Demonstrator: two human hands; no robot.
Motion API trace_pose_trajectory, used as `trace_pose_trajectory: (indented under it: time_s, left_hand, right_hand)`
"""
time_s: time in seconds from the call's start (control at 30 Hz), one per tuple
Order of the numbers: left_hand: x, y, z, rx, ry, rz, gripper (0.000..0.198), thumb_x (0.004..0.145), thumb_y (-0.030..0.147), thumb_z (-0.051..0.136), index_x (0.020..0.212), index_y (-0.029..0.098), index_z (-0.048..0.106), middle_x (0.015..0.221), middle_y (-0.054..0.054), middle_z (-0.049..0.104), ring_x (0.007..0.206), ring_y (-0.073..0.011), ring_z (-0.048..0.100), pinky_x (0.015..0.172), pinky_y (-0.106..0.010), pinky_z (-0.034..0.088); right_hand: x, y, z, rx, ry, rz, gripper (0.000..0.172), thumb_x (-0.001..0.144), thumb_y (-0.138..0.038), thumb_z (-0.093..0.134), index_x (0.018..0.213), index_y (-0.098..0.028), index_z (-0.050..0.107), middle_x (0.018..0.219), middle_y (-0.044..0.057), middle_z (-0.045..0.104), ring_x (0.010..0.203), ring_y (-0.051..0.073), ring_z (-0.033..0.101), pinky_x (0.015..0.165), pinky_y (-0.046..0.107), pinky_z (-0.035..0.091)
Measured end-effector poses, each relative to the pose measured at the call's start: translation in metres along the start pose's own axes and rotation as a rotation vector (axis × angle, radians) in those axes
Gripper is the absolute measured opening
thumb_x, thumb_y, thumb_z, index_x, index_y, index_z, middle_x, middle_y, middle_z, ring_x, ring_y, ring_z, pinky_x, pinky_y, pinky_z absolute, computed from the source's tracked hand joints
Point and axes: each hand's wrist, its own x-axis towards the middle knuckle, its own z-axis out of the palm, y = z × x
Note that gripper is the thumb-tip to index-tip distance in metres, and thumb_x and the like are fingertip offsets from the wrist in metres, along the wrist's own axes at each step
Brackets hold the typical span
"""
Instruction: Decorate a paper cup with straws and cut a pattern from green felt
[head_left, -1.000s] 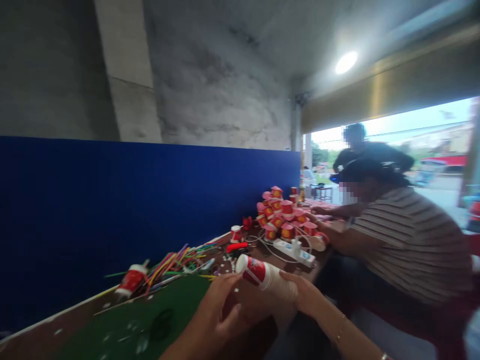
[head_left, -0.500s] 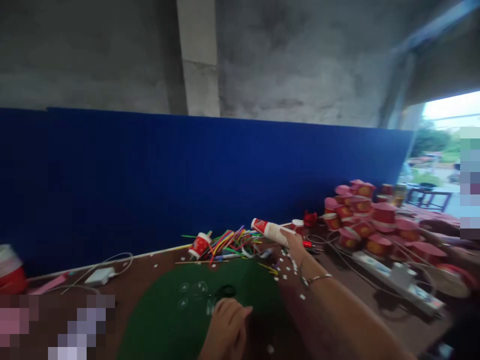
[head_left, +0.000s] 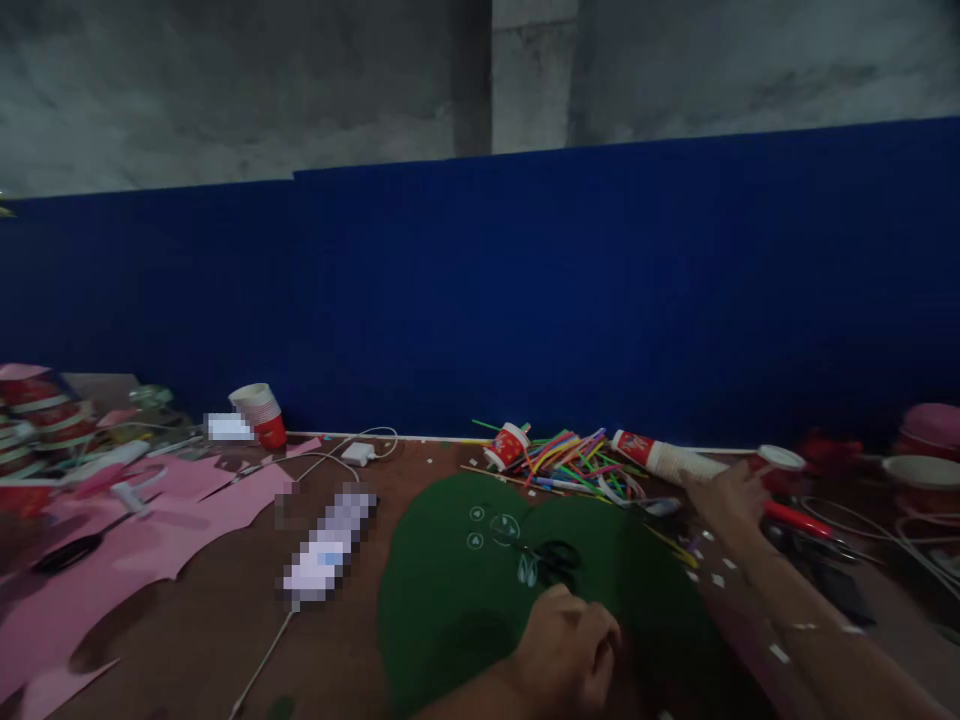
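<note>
At the right, my right hand (head_left: pixel 729 498) is wrapped round the end of a lying stack of paper cups (head_left: pixel 675 464), white with a red printed cup at its far end. My left hand (head_left: pixel 571 640) is curled closed over the green heart-shaped mat (head_left: pixel 439 560). Whatever its fingers may hold is hidden. Just beyond it, black-handled scissors (head_left: pixel 559 560) lie on the mat. Past the mat sit a tipped red paper cup (head_left: pixel 508 446) and a pile of coloured sticks or straws (head_left: pixel 566 460).
Pink sheets (head_left: pixel 202 510) cover the table's left side, with black-handled scissors (head_left: pixel 67 552) on them. A cup stack (head_left: pixel 259 410) stands by the blue partition (head_left: pixel 480 290). A white charger (head_left: pixel 358 454) and cables lie nearby. Beside my right hand are a red-handled tool (head_left: pixel 799 520) and a cup (head_left: pixel 780 468).
The view has swung left, bringing the pink sheets into sight. My right hand stays on the cup stack, which still lies on its side. My left hand remains curled near the scissors.
</note>
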Motion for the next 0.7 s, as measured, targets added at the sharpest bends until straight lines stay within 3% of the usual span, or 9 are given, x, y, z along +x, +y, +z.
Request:
trace_pose_trajectory:
  time_s: [0.03,0.1,0.17,0.23,0.33,0.4,0.5,0.63,0.7]
  left_hand:
    - [0.0,0.0,0.001,0.006,-0.038,-0.017,0.015,0.073,0.013,0.049,0.085,0.021,0.05,0.059,0.0,0.058,0.056,-0.0145,0.052,0.06,-0.029,0.036]
    - [0.0,-0.001,0.001,0.043,-0.109,-0.035,0.008,0.072,0.015,0.05,0.077,0.022,0.049,0.053,0.0,0.056,0.05,-0.0142,0.05,0.055,-0.028,0.034]
    - [0.004,0.001,-0.002,0.088,-0.154,-0.04,0.007,0.072,0.016,0.051,0.07,0.022,0.049,0.05,0.0,0.054,0.047,-0.014,0.049,0.052,-0.028,0.032]
    - [0.011,0.006,-0.012,0.114,-0.197,-0.059,0.006,0.072,0.017,0.053,0.07,0.021,0.05,0.05,0.0,0.055,0.047,-0.0138,0.05,0.05,-0.027,0.032]
    - [0.026,0.02,-0.042,0.154,-0.313,-0.108,0.004,0.076,0.024,0.054,0.075,0.02,0.054,0.055,-0.001,0.059,0.047,-0.0143,0.051,0.05,-0.026,0.035]
    - [0.031,0.026,-0.069,0.126,-0.396,-0.123,0.018,0.076,0.036,0.058,0.08,0.019,0.056,0.068,-0.004,0.064,0.059,-0.0176,0.056,0.055,-0.027,0.041]
    - [0.015,0.015,-0.11,0.119,-0.33,-0.209,0.031,0.074,0.04,0.061,0.097,0.019,0.056,0.1,-0.008,0.062,0.091,-0.0238,0.055,0.078,-0.036,0.045]
    - [-0.052,-0.034,-0.149,0.445,-0.124,-0.514,0.037,0.084,0.033,0.049,0.119,0.022,0.052,0.129,-0.01,0.048,0.121,-0.0303,0.038,0.096,-0.049,0.035]
    - [-0.089,-0.058,-0.159,0.601,-0.103,-0.635,0.041,0.086,0.035,0.044,0.126,0.026,0.049,0.136,-0.008,0.043,0.127,-0.0336,0.031,0.098,-0.053,0.031]
  right_hand:
    - [-0.006,-0.004,0.003,-0.019,0.035,-0.013,0.062,0.081,-0.032,0.054,0.121,0.013,0.038,0.125,0.041,0.035,0.118,0.049,0.034,0.087,0.056,0.029]
    - [-0.023,-0.017,0.011,-0.005,0.009,-0.123,0.056,0.077,-0.03,0.055,0.121,0.003,0.045,0.12,0.032,0.047,0.113,0.042,0.043,0.087,0.05,0.033]
    - [-0.048,-0.036,0.021,0.156,-0.266,-0.237,0.034,0.075,-0.028,0.052,0.105,-0.011,0.059,0.097,0.016,0.063,0.09,0.03,0.058,0.079,0.041,0.041]
    - [-0.078,-0.056,0.031,0.196,-0.578,-0.327,0.019,0.074,-0.026,0.052,0.086,-0.018,0.064,0.078,0.007,0.066,0.072,0.023,0.06,0.071,0.035,0.044]
    - [-0.118,-0.077,0.042,0.053,-0.774,-0.527,0.025,0.069,-0.023,0.056,0.092,-0.018,0.064,0.087,0.008,0.065,0.08,0.023,0.059,0.074,0.033,0.043]
    - [-0.136,-0.083,0.046,-0.092,-0.797,-0.556,0.029,0.068,-0.019,0.055,0.095,-0.016,0.064,0.093,0.011,0.064,0.088,0.026,0.057,0.078,0.034,0.043]
    - [-0.15,-0.079,0.048,-0.166,-0.745,-0.595,0.03,0.072,-0.016,0.049,0.098,-0.012,0.063,0.094,0.013,0.063,0.09,0.026,0.056,0.081,0.036,0.042]
    - [-0.154,-0.069,0.052,-0.076,-0.676,-0.645,0.031,0.073,-0.016,0.046,0.1,-0.016,0.062,0.093,0.01,0.063,0.09,0.024,0.057,0.082,0.036,0.042]
    - [-0.154,-0.065,0.055,-0.027,-0.654,-0.636,0.031,0.072,-0.017,0.047,0.1,-0.019,0.062,0.093,0.008,0.064,0.089,0.024,0.058,0.082,0.036,0.043]
